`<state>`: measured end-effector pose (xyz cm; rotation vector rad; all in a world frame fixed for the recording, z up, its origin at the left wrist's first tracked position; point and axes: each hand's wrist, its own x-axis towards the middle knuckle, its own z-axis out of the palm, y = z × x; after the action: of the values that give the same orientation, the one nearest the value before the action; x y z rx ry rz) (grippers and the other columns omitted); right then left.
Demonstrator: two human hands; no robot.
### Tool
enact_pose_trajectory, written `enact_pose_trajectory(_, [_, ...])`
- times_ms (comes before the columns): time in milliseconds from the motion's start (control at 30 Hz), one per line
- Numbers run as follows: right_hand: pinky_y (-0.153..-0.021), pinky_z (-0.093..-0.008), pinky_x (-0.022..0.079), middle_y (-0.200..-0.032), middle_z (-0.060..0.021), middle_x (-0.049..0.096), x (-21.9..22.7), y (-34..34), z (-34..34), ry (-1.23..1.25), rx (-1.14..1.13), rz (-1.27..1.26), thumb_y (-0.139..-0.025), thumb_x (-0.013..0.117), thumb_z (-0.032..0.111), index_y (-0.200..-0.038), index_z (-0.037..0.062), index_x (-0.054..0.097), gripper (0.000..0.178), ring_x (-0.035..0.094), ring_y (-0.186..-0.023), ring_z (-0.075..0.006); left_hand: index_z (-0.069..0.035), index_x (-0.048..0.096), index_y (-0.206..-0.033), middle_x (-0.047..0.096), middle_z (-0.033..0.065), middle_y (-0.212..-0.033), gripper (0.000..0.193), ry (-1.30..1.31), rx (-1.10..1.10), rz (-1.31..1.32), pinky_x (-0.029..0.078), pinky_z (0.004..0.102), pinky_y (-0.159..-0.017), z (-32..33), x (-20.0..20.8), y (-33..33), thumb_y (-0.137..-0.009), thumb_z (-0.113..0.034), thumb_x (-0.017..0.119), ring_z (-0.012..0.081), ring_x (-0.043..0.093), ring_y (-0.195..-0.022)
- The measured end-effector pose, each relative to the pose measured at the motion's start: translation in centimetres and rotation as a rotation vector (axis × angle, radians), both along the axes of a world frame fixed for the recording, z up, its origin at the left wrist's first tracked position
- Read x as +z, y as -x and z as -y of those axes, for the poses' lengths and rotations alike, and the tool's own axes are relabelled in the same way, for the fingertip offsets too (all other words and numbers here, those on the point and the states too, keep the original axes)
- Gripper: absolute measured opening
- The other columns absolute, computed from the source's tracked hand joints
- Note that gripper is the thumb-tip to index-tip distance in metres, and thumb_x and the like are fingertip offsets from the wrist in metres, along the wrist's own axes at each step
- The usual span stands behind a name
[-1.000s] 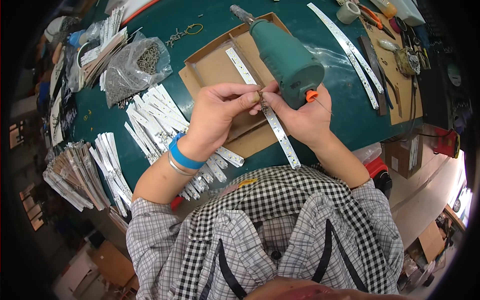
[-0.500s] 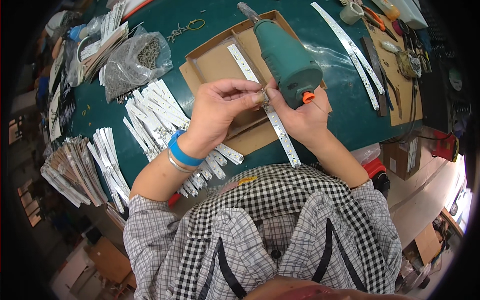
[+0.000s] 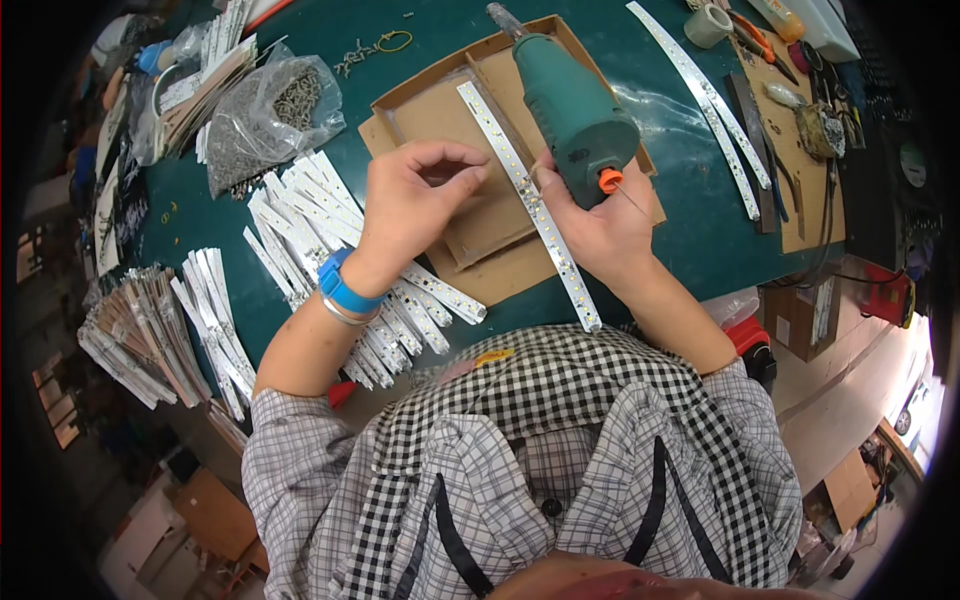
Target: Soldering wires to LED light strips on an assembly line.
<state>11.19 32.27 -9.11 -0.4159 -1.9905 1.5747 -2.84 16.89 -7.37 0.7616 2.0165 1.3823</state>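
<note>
My right hand [image 3: 605, 225] grips a green corded power tool [image 3: 575, 110] with a metal front end and an orange cord sleeve. Its thumb and forefinger also pinch the middle of a white LED strip [image 3: 565, 262], which slants over a shallow cardboard box [image 3: 430, 95]. Small metal bits sit at the strip's middle, too small to name. My left hand [image 3: 425, 195], left of the strip and apart from it, has curved fingers with a gap between thumb and forefinger; nothing shows in it. The right hand's other fingers are hidden behind the tool.
Many LED strips [image 3: 310, 215] lie piled left of the box, with further bundles [image 3: 150, 335] beyond. A clear bag of small screws [image 3: 275, 115] stands at the far left. Two loose strips [image 3: 715, 115] lie at right, near orange-handled pliers [image 3: 755, 38] and other tools.
My left hand has drawn back leftward from the strip's middle, its pinch loosened. The right hand, strip and power tool have shifted only slightly.
</note>
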Motion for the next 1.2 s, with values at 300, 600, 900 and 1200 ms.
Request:
enact_pose_trajectory(300, [-0.076,-0.0305,0.054,-0.096,-0.0116,0.069,0.2,0.0,0.2,0.010,-0.026,0.024,-0.080,0.072,0.002,-0.123,0.0013,0.054,0.047,0.070,-0.086,-0.0188,0.000,0.071,-0.090,0.073,0.0061,-0.094,0.010,-0.170,-0.061,-0.132,0.057,0.0288,-0.074,-0.8,1.2,-2.1,-0.083,-0.004,0.077,0.0143,0.070,-0.088])
enact_pose_trajectory(600, [-0.079,-0.0310,0.056,-0.100,-0.0134,0.070,0.4,-0.4,0.1,0.018,0.011,0.005,-0.078,0.071,0.002,-0.127,0.0009,0.052,0.052,0.071,-0.089,-0.0201,0.004,0.070,-0.105,0.073,0.0094,-0.095,0.021,-0.208,-0.068,0.242,0.058,0.0266,-0.083,-1.4,1.5,-2.4,-0.085,0.001,0.075,0.0144,0.070,-0.089])
enact_pose_trajectory(900, [-0.082,-0.0311,0.056,-0.103,-0.0145,0.070,0.3,-0.5,-0.3,-0.097,-0.001,-0.013,-0.078,0.072,0.002,-0.128,0.0014,0.052,0.054,0.072,-0.092,-0.0213,0.004,0.072,-0.099,0.074,0.0092,-0.093,0.014,-0.195,-0.049,0.309,0.057,0.0249,-0.079,-1.1,1.3,-2.0,-0.087,-0.002,0.073,0.0133,0.070,-0.085])
enact_pose_trajectory(1200, [-0.068,-0.0231,0.050,-0.091,-0.0023,0.067,2.1,-3.7,-1.8,0.068,-0.089,0.186,-0.085,0.069,-0.004,-0.105,-0.0009,0.062,0.021,0.062,-0.077,-0.0085,0.001,0.075,-0.093,0.075,0.0101,-0.083,0.010,0.101,-0.199,-0.364,0.056,0.0255,-0.067,-0.5,0.0,-1.3,-0.083,-0.001,0.073,0.0136,0.072,-0.073])
